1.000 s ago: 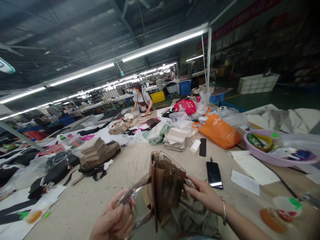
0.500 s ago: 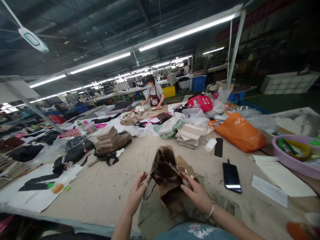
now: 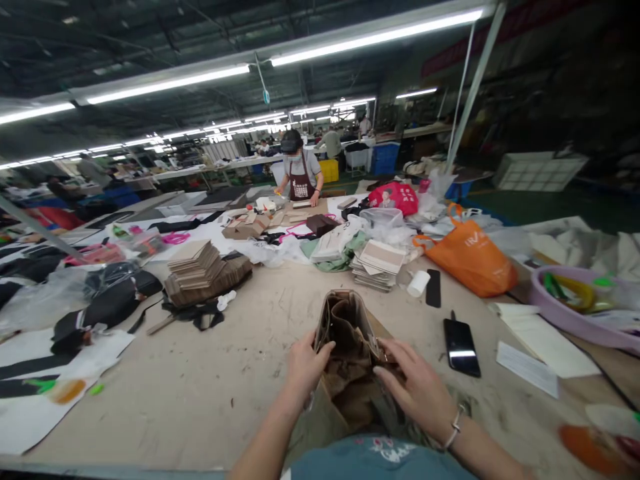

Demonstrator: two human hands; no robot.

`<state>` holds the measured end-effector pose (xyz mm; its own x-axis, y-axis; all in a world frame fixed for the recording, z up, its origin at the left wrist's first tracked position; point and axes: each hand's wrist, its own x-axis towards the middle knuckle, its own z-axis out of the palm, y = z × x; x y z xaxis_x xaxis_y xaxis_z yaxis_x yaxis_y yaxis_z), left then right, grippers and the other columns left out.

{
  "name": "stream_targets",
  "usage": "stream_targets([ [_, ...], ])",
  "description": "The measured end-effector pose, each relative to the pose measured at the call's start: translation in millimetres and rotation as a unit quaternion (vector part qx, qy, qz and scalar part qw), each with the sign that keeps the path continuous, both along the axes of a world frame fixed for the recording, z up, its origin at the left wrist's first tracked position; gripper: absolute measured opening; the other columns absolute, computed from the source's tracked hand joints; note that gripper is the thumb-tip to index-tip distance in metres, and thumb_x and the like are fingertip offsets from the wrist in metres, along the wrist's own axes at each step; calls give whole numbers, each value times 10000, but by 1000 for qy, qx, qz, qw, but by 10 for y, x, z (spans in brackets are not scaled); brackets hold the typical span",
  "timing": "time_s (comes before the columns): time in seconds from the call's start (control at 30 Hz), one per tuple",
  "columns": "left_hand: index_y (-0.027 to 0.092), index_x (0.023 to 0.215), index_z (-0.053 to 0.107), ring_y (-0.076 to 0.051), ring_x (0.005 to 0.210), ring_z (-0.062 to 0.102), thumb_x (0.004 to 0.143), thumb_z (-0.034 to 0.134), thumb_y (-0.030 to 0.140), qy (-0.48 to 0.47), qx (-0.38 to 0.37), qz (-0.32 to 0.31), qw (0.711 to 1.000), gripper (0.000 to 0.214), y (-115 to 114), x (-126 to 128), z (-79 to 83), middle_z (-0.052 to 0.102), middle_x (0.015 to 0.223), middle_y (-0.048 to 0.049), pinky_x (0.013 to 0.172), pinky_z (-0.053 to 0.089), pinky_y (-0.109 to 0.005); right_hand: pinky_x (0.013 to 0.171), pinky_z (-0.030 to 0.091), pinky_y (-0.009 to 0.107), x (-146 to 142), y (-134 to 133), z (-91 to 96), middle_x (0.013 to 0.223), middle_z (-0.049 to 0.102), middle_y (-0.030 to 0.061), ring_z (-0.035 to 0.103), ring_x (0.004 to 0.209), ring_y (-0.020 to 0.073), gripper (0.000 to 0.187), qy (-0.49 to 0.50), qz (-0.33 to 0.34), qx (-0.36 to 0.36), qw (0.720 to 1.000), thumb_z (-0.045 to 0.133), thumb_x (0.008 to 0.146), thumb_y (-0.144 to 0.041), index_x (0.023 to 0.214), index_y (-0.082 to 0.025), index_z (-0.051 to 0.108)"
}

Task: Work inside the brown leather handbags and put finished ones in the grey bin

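Note:
A brown bag (image 3: 349, 340) stands open on the worktable (image 3: 215, 373) right in front of me, with crumpled brown paper inside it. My left hand (image 3: 306, 363) grips the bag's left rim, thumb over the edge. On the bag's right side lies my right hand (image 3: 419, 390), fingers bent over the rim near a shiny fitting; a bracelet circles its wrist. Under the bag lies olive-grey fabric (image 3: 320, 420).
A black phone (image 3: 461, 347) lies right of the bag. Beyond are a stack of cardboard pieces (image 3: 197, 267), a pile of flat packs (image 3: 377, 265), an orange tote (image 3: 470, 257), a purple basin (image 3: 580, 300) and black bags (image 3: 107, 303). A person in an apron (image 3: 300, 175) works at the far end.
The bag has come down from being held up to standing on the table. My left hand let go of a clear wrapper and moved onto the bag's left rim.

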<state>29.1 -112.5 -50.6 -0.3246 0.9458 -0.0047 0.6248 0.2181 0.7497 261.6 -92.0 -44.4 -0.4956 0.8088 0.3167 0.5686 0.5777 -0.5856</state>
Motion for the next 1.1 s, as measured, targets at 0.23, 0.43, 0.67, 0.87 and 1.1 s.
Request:
stream_targets([
  [0.23,214,1056,661,-219,818,648,844,468,360,37,2,-25,999,322,38,-99,-21,716,908,-48,694,445,-278,858,421,381,-578,409,416,1054,617,105,505,973,257,571,-137,-16,121,983,563,833,-405,1319,-143,416],
  [0.43,189,1004,691,-213,761,647,852,472,371,37,29,-17,999,323,-22,-239,-87,719,865,-55,661,441,-278,725,379,316,-684,516,448,814,640,62,514,859,220,253,-245,8,107,963,489,805,-128,1015,-188,614],
  [0.67,198,946,705,-184,709,638,849,489,359,27,45,-36,998,287,6,-203,-141,715,794,-26,620,441,-256,777,358,358,-556,466,720,979,597,87,464,938,244,193,-202,37,167,964,568,811,-241,994,-186,598],
  [0.87,192,978,697,-179,718,637,840,501,326,13,40,-53,998,275,40,-152,-122,712,818,-21,647,460,-259,753,373,296,-793,786,561,941,566,60,442,894,187,106,-174,239,207,933,590,815,-249,894,-188,627],
  [1.1,187,984,693,-177,755,637,813,536,298,-13,33,-44,998,257,22,-168,-109,712,831,-8,701,482,-265,668,363,280,-859,941,355,883,606,43,513,857,187,124,-208,276,198,917,544,843,-281,813,-178,606],
])
